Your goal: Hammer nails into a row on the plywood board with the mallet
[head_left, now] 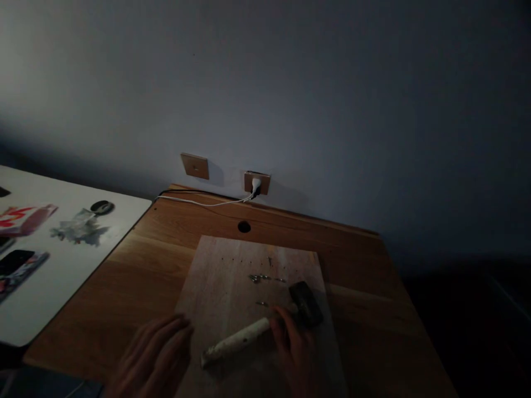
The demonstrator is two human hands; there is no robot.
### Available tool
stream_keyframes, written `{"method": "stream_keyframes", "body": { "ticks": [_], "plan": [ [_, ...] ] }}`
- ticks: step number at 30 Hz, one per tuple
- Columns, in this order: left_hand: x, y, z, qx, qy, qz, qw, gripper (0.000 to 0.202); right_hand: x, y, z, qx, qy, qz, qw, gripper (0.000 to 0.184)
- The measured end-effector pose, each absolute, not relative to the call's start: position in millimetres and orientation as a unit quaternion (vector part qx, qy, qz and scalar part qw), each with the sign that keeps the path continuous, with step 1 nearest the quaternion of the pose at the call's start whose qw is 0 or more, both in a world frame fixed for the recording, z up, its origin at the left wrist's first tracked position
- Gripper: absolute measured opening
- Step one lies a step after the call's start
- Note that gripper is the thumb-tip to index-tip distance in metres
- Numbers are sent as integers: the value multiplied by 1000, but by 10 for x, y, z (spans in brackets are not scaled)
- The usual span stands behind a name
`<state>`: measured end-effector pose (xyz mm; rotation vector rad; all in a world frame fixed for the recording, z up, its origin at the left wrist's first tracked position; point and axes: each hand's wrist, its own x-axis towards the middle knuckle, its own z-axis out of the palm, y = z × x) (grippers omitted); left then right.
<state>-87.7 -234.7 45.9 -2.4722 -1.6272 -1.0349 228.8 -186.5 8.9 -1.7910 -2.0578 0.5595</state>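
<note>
Okay, board (219, 301) lies flat on the table (136, 265), probably to spare the tabletop. Clock centre is the board's middle. Mallet (258, 329) rests slantwise on it, head at 2 o'clock, pale handle end at 8. Right hand (293, 348), at 4, covers the handle close to the head; its fingers are bent narrow, but can't tell if they grip or just lie over it. Loose nail (262, 303), maybe a screw, sits just beside those fingertips. Nail pile (254, 278) is at 12, likely bunched for easy reach. Left hand (155, 356) hangs at 8 by the board's edge, maybe for clearance from the head; fingers side by side, slightly curved, palm hidden, so can't tell if it holds anything.
</note>
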Motion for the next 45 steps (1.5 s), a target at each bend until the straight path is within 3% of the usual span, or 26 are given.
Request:
{"method": "stream_keyframes", "body": {
  "ticks": [4, 8, 10, 12, 15, 19, 22, 26, 39, 45],
  "plan": [
    [-497, -1577, 277, -864, -457, -212, -17, 46, 2214, -1928, -60, -672, -678, 202, 219, 57],
    [-77, -928, 156, -910, -373, -162, -74, 91, 2210, -1955, -115, -672, -660, 219, 255, 54],
    [69, -724, 107, -916, -351, -158, -112, 102, 2235, -1960, -84, -666, -653, 226, 282, 54],
    [161, -601, 74, -923, -324, -155, -137, 95, 2267, -1970, -25, -657, -640, 243, 316, 58],
    [220, -544, 51, -943, -236, -172, -158, 59, 2305, -1999, 75, -661, -619, 248, 344, 65],
    [225, -591, 20, -952, -140, -202, -184, 38, 2316, -2052, 168, -700, -617, 203, 297, 51],
    [228, -618, -28, -954, -131, -199, -183, 37, 2298, -2084, 201, -717, -632, 165, 244, 40],
    [235, -603, -99, -957, -117, -207, -166, 40, 2213, -2090, 229, -730, -633, 115, 232, 38],
    [-413, -667, -68, -951, -105, -226, -185, 27, 1508, -2256, 182, -743, -598, 134, 269, 36],
    [-452, -647, 5, -944, -145, -227, -190, 44, 1516, -2236, 164, -738, -587, 143, 301, 36]
  ]
}}
